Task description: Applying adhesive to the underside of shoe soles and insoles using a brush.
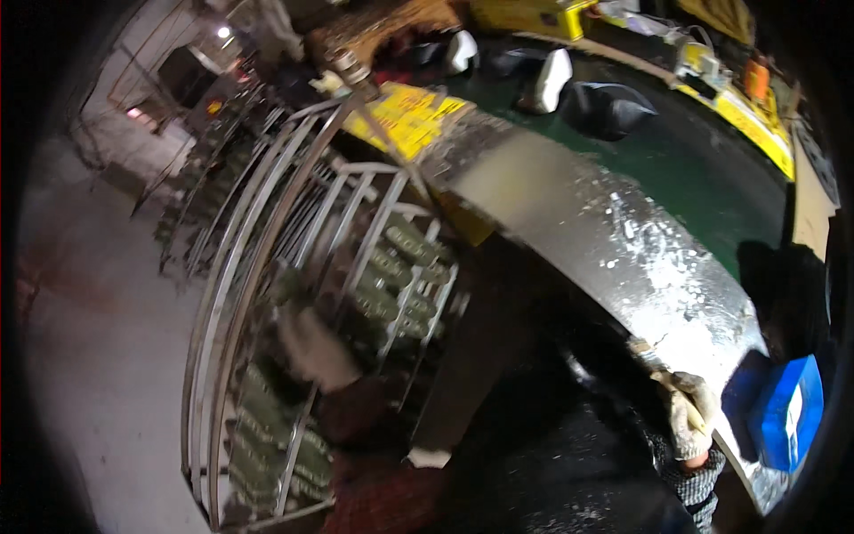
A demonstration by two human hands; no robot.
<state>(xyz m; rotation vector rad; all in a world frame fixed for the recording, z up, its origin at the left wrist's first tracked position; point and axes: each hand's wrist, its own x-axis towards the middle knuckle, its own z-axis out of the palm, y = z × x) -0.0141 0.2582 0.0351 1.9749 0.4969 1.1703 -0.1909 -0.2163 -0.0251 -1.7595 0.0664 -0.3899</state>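
My left hand (313, 345), smeared by motion, reaches from a dark red sleeve into a metal rack (222, 356) on the left. A blurred green piece (286, 283) is beside its fingers; whether they hold it I cannot make out. On the rack's bars lie several green sole-shaped pieces (258, 427), with more green pieces (391, 267) farther in. At the right, my right hand (692, 416) wears a whitish glove and is closed around what looks like a brush (648, 354). The brush's tip points away from me, at the near edge of a shiny metal worktop (569, 209).
Beyond the worktop runs a dark green belt (685, 178) carrying white shoe-shaped pieces (553, 80) and black ones (609, 109). A blue box (792, 414) stands on the right. Yellow sheeting (409, 116) covers the worktop's far end. More racks (200, 178) stand behind at left.
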